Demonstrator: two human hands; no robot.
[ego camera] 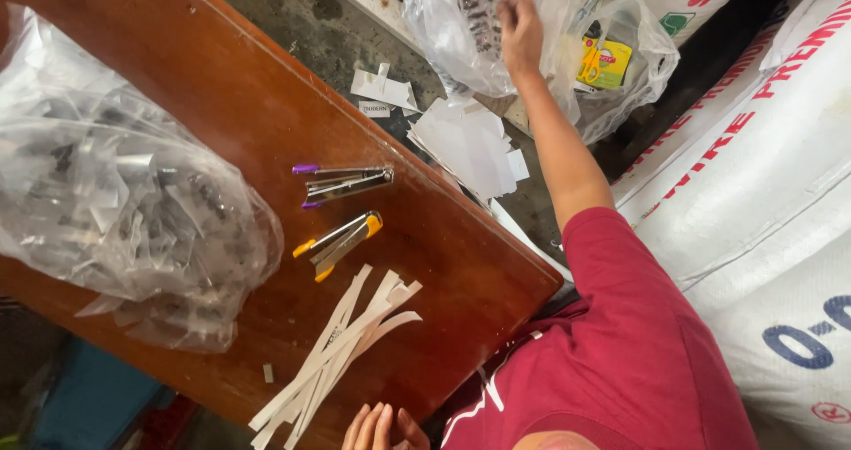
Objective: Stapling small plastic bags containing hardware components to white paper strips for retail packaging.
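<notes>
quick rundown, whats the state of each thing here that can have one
clear plastic bag on the floor: open, right hand reaching in
right hand: fingers spread on the bag, grip unclear
left hand: flat at the brown wooden table edge, holding nothing
purple-tipped metal stapler: lying shut
orange-tipped metal stapler: lying slightly splayed
white paper strips: loose, fanned
big clear plastic bag on the table: full, crumpled

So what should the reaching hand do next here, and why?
Probably take hold of something in the clear plastic bag and bring it back to the table. The right hand is already on the bag, and the paper strips lie beside the left hand.
</notes>
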